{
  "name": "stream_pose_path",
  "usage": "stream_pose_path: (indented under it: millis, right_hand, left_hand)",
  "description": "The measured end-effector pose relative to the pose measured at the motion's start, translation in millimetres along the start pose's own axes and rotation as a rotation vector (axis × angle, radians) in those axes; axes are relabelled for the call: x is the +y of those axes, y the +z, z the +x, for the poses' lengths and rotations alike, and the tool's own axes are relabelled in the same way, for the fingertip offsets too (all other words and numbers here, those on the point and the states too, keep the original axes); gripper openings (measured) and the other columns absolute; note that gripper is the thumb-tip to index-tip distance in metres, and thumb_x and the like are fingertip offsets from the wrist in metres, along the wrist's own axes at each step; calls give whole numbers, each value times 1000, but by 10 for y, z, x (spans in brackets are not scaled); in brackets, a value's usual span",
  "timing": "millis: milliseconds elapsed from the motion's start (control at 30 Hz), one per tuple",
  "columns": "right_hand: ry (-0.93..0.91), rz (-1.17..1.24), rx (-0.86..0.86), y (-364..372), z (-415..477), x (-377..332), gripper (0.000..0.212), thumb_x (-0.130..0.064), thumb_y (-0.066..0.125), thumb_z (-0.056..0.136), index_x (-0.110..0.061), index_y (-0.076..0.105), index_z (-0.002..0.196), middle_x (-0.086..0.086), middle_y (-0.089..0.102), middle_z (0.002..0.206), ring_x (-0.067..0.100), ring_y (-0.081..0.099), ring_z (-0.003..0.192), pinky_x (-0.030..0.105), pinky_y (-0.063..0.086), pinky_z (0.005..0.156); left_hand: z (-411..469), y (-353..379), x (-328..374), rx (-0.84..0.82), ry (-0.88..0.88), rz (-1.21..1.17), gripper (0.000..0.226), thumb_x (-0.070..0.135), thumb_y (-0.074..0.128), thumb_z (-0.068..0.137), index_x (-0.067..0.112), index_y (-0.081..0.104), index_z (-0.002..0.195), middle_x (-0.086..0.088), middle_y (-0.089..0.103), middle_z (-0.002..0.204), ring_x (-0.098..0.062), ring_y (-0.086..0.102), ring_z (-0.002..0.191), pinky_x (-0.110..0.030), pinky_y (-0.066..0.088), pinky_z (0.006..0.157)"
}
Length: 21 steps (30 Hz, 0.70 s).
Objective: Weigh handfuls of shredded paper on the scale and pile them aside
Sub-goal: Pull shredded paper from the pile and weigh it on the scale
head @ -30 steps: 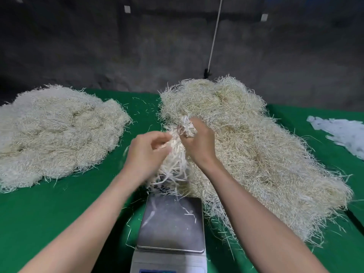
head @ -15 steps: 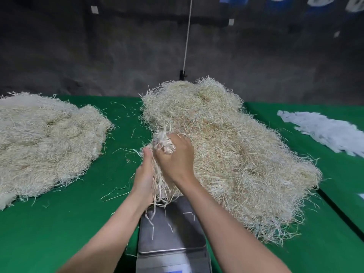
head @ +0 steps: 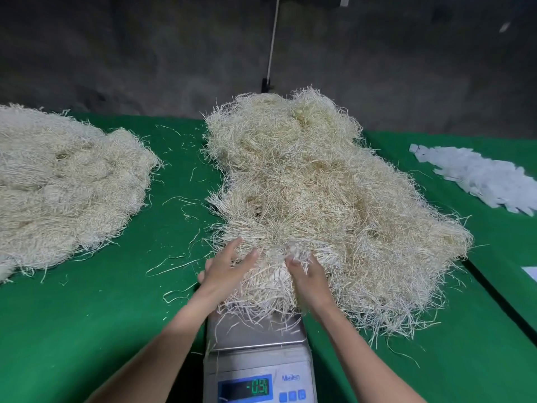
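R hand (head: 309,279) grips handful (head: 261,289) on scale (head: 255,335); strands near-far.

Even overhead light brightens the green cloth-covered table (head: 87,330) and the big straw-coloured heap of shredded paper (head: 334,184). The rough grey wall (head: 116,53) behind stays dim. The silver digital scale (head: 255,335) has a dull sheen and a glowing display. The pale handful of shredded paper (head: 261,289) on it looks nearly washed out. Wide-angle distortion bows the table's far edge.
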State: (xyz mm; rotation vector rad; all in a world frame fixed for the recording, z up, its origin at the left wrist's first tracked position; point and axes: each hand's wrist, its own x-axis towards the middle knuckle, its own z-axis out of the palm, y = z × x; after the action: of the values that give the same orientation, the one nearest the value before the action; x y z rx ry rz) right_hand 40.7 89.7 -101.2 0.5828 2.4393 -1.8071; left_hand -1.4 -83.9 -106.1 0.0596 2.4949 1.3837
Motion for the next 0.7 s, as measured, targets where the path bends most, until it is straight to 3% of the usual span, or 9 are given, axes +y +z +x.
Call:
stream_pose_path:
  millis: [67,133,233,333,467,567,600,700]
  right_hand:
    - [45,-4,31,-8,0,112,83,-50,51,91,-10,10,151,11,20,156,26,28,140,37,25,112]
    - [38,-51,54,12,0,200,86,-54,50,89,-8,13,150,12,21,155,26,26,141,38,24,112]
    - [-8,-139,53,24,-8,281,83,-55,52,88,-3,24,147,12,24,154,25,24,141,36,20,113]
    - [-45,-191,39,28,-8,347,85,-55,52,88,-4,22,148,11,18,156,24,17,143,35,14,116]
    - [-76,-183,-33,89,10,336,83,-52,58,86,-12,22,149,7,24,154,23,25,140,33,20,113]
    - [-119,-178,-47,124,43,306,67,-47,64,85,-25,31,139,2,42,140,17,43,120,32,33,105]
    - [-135,-177,-47,129,51,294,60,-46,65,84,-28,33,132,-2,44,134,13,42,113,31,35,102]
    - [-177,-141,-49,126,65,274,55,-45,66,83,-31,34,126,-12,36,124,7,35,117,26,29,98]
  left_hand:
    - [-82,-142,-142,-67,77,-69,83,75,55,67,59,17,139,18,14,154,-15,7,144,-58,10,114]
    - [-220,-186,-304,-123,151,8,98,67,73,60,69,7,133,29,0,152,-6,0,143,-54,7,116]
    - [-409,-64,-442,-138,268,188,106,53,72,59,69,-2,134,37,-14,148,-3,-7,143,-48,6,115]
    - [-441,90,-515,-130,338,181,88,23,63,73,65,19,136,40,1,148,2,7,141,-41,17,115]
    - [-384,145,-585,26,296,169,60,8,59,83,48,47,126,25,40,137,3,31,132,-36,23,117]
    - [-383,141,-594,103,319,204,52,1,63,81,35,58,120,25,48,122,6,40,121,-30,27,114]
    - [-399,141,-594,130,330,225,50,0,63,80,33,60,118,26,49,118,7,41,117,-29,28,113]
    - [-454,165,-610,279,392,212,54,-10,65,72,25,65,114,20,55,114,0,49,113,-30,33,109]
